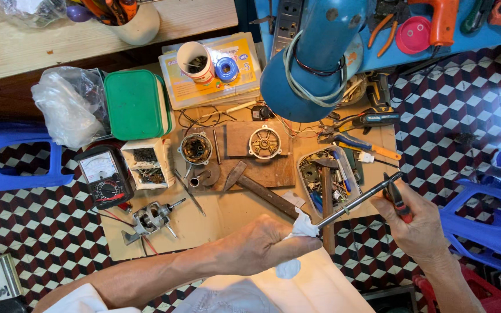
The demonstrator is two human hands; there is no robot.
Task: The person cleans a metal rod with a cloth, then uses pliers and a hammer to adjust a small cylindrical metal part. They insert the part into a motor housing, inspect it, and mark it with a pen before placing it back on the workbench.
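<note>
Left hand (262,246): fingers closed round a white cloth (297,243) pinched onto the lower end of a metal shaft (358,201); the wrap lets the cloth bear on the steel all round.
Right hand (416,223): fingers clamped on red-handled pliers (397,200), whose nose bites the shaft's upper end, steadying it.
Shaft: held slanting in the air, above the front edge of the cardboard sheet (215,223), between both hands.
Within reach: hammer (262,191), plastic tray of small parts (326,179), motor end housing (265,142) on a wood block.
Left side: analogue multimeter (104,175), rotor assembly (153,218), parked away from the hands.
Overhead: blue lamp shade (311,64).
</note>
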